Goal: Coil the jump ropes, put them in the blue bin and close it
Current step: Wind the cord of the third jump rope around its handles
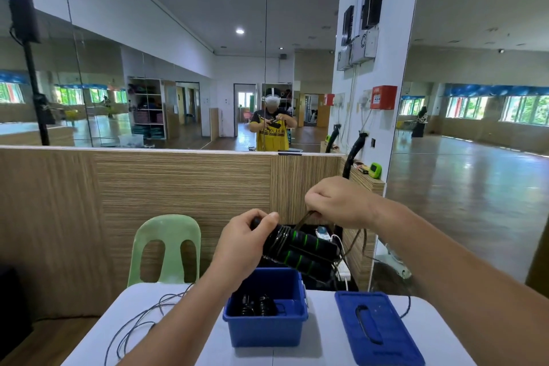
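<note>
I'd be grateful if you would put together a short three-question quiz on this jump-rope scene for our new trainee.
1. True or false: the blue bin has its lid on.
2. Which hand grips the rope handles? A) left hand B) right hand C) neither
3. Fill in: a loose rope lies on the table to the ___ of the bin.

Key
1. False: the lid lies flat on the table, right of the open bin.
2. A: the right hand pinches the cord instead.
3. left
</note>
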The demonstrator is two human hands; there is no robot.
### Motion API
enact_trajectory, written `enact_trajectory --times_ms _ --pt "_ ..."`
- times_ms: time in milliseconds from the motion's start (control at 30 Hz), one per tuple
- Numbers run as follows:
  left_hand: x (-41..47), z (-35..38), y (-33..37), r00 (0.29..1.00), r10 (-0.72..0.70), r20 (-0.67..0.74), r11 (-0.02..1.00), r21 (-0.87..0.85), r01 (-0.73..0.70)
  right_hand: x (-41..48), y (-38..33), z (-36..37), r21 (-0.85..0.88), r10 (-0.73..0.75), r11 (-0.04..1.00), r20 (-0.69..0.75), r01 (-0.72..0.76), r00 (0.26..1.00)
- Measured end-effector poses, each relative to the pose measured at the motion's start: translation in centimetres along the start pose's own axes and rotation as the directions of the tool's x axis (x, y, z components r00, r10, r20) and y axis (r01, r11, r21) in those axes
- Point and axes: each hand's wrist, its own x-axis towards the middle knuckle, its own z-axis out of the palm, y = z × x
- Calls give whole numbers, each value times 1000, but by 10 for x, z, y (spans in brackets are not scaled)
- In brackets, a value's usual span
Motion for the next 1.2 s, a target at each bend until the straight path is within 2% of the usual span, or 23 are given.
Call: enact_trajectory --times_ms 67,133,233,300,367,433,600,700,867,933,1033,1133,1200 --pt "2 0 -3 996 37 -76 995 96 -30 -5 -10 2 -54 -13 998 -48 11 999" --pt "3 1 -3 985 70 -160 976 216 -34 -10 -16 9 -17 40 999 -80 -42 996" --pt "1 6 -1 951 141 -276 933 358 -34 -18 -19 23 214 201 959 -49 -187 978" --pt "1 10 -2 927 194 -322 916 397 -54 -24 -19 34 468 290 846 -3 -255 957" --pt "4 15 -5 902 234 -363 912 403 -75 -27 -19 46 695 336 659 71 -289 939" --pt "7 19 -8 883 247 -398 925 368 -93 -27 -21 60 826 336 475 148 -303 930" --pt "13 27 -10 888 172 -427 979 175 -105 -28 -25 89 939 350 197 200 -281 915" --pt "18 26 -10 884 89 -459 996 52 -73 -32 -35 109 965 382 82 199 -248 903" --pt "22 27 -9 886 85 -455 996 21 -85 -32 -49 134 977 420 -161 198 -142 886" --pt "20 26 -11 884 86 -460 996 11 -91 -32 -48 137 972 433 -193 206 -133 878" --pt "19 24 -11 886 84 -456 995 -12 -100 -33 -46 140 980 479 -164 182 -117 859" --pt "18 24 -6 889 59 -454 995 -50 -92 -34 -46 142 990 476 -99 135 -99 869" --pt "18 23 -2 892 33 -452 994 -76 -75 -34 -45 144 998 462 -8 66 -70 885"
